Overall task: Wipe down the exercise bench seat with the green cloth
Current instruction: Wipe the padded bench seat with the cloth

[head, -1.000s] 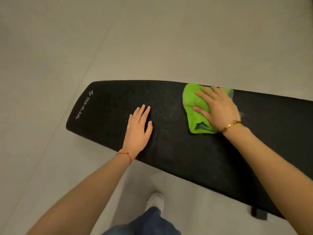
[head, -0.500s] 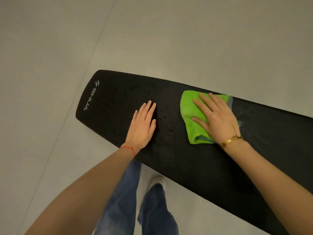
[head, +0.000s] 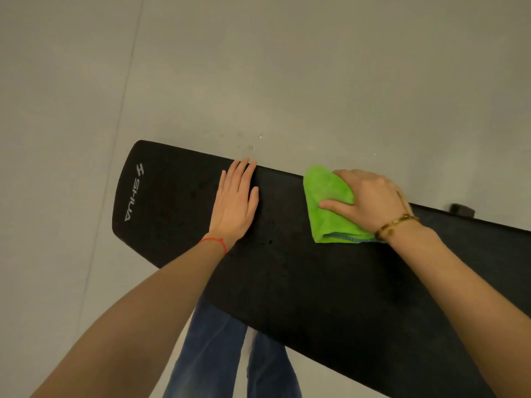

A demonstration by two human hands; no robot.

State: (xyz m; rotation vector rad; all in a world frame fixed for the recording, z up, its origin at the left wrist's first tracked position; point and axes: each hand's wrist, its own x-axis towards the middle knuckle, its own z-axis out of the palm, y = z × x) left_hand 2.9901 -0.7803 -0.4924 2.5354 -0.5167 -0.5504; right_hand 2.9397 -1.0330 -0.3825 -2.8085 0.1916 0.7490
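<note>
The black exercise bench seat (head: 287,271) runs from the middle left to the lower right, with white lettering at its rounded left end. A folded green cloth (head: 327,208) lies on its far edge. My right hand (head: 370,199) presses down on the cloth, with the fingers curled over the seat's far edge and the thumb on the cloth. My left hand (head: 235,202) lies flat on the seat to the left of the cloth, fingers together, holding nothing.
Grey floor (head: 258,67) surrounds the bench, with a thin seam line at the left. My legs in blue jeans (head: 212,351) stand under the near edge. A small black part of the bench frame (head: 461,209) shows beyond the far edge at the right.
My right hand has slid the cloth toward the far edge of the seat and curled over it. My left hand also sits nearer the far edge. The view has shifted over the bench.
</note>
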